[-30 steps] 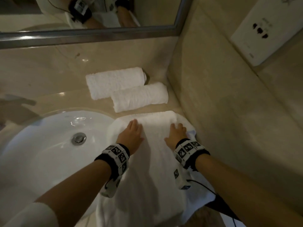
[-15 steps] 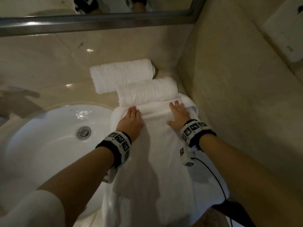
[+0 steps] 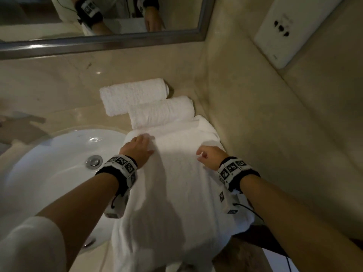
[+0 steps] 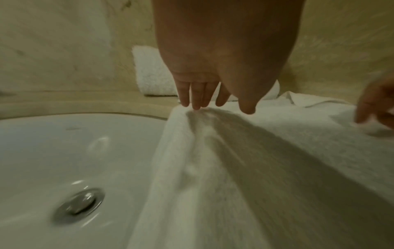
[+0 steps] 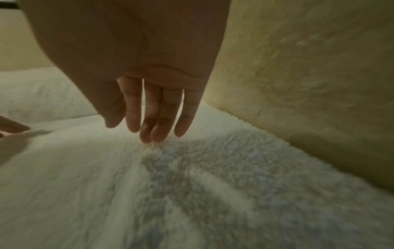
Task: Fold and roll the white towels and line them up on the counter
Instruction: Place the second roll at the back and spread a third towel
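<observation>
A long white towel lies flat on the counter between the sink and the right wall, its near end hanging over the counter's front edge. My left hand rests on its far left part with straight fingers touching the cloth. My right hand hovers over the towel's right side, its fingers straight and just grazing the pile. Two rolled white towels lie behind: one at the back, the other touching the flat towel's far edge.
A white oval sink with a metal drain lies left of the towel. The beige stone wall closes the right side. A mirror runs along the back, and a white socket plate hangs on the right wall.
Both hands slid forward over the towel toward the rolls, then the right hand drew back a little and lifted. The towel's far edge now touches the nearer roll.
</observation>
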